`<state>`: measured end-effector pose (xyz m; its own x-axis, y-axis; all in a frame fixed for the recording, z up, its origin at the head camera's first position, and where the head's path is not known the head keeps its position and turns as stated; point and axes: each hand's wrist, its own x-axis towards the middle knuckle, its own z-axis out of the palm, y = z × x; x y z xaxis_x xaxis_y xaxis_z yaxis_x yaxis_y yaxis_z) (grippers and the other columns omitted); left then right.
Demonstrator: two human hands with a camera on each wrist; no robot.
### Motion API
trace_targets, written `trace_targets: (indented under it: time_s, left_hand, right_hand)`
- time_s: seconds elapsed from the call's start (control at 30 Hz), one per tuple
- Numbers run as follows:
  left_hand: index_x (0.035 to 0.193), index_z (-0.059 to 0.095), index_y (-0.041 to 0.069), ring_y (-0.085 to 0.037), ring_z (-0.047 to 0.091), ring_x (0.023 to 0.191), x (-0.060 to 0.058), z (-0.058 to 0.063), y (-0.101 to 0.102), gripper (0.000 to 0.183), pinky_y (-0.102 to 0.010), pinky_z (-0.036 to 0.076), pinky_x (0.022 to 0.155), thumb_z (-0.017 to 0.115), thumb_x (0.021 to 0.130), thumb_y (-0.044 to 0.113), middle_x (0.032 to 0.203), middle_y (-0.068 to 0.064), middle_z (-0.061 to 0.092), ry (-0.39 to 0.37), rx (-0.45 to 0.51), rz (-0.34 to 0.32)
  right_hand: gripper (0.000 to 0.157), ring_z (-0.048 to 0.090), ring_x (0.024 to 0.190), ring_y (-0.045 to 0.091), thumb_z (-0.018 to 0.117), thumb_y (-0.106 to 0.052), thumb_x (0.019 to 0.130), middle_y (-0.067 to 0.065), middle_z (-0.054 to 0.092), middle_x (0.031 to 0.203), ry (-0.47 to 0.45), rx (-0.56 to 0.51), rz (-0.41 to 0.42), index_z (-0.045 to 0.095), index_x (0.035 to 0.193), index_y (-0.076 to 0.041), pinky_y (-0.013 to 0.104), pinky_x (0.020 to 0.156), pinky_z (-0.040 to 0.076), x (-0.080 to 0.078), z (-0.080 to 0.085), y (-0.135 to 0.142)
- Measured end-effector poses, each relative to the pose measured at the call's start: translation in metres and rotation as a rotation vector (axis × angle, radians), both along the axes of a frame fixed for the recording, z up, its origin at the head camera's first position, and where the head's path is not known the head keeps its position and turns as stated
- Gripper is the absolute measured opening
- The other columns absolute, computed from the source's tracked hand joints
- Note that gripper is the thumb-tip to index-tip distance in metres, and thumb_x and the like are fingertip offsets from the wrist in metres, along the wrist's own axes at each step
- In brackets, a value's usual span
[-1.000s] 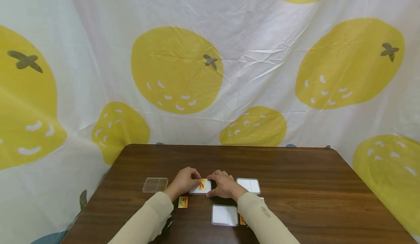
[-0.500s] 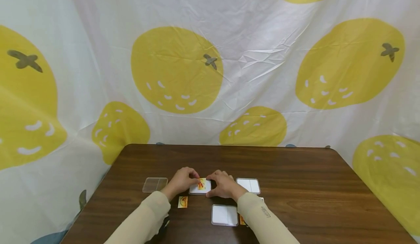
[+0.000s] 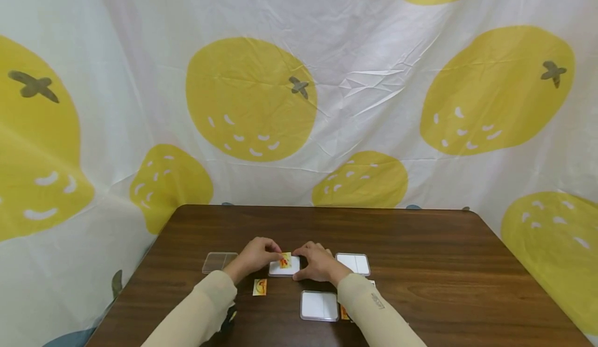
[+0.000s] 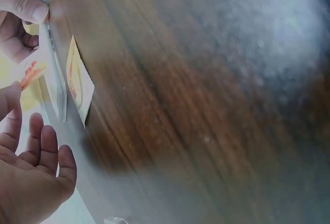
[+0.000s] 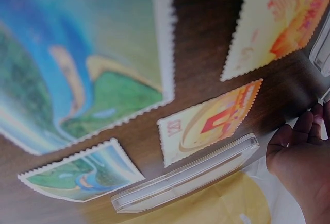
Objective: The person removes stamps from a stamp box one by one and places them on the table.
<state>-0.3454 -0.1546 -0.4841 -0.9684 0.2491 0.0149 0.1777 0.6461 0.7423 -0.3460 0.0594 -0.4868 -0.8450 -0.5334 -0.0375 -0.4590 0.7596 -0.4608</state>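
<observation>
My left hand pinches a yellow-orange perforated stamp between thumb and index finger. The stamp covers part of a white insert in a shallow clear case; whether it touches the insert I cannot tell. In the left wrist view the other fingers of my left hand hang loosely curled under the stamp. At the case's right end, my right hand grips the edge with thumb and fingers. A second yellow stamp lies on the table in front of the case.
A transparent lid lies left of the left hand. Two white-lined cases, one nearer and one to the right, flank the right forearm. Blue-green stamps and orange stamps lie on the table there.
My left hand has shifted slightly left, and the pinched stamp has moved left with it over the white insert. My right hand has stayed at the case's edge.
</observation>
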Motion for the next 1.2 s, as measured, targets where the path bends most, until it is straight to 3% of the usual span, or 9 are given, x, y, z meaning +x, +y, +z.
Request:
trace_targets:
  time_s: [0.5, 1.2]
  left_hand:
    - [0.085, 0.072, 0.007, -0.017, 0.053, 0.078, 0.010, 0.008, -0.007, 0.007, -0.031, 0.043, 0.067, 0.074, 0.088, 0.012, 0.086, 0.000, 0.064, -0.042, 0.078, 0.013]
    - [0.086, 0.071, 0.008, -0.017, 0.054, 0.082, 0.022, 0.014, -0.019, 0.008, -0.034, 0.044, 0.075, 0.075, 0.088, 0.015, 0.088, 0.001, 0.064, -0.085, 0.082, -0.011]
  right_hand:
    - [0.059, 0.046, 0.124, 0.032, 0.082, -0.037, 0.081, 0.011, 0.052, 0.133, -0.005, 0.005, -0.001, 0.063, 0.132, -0.013, 0.052, 0.100, 0.035, 0.001, 0.001, 0.000]
    - [0.059, 0.046, 0.124, 0.031, 0.083, -0.037, 0.080, 0.009, 0.053, 0.132, -0.003, 0.001, -0.007, 0.063, 0.131, -0.014, 0.052, 0.101, 0.034, 0.000, 0.000, 0.001]
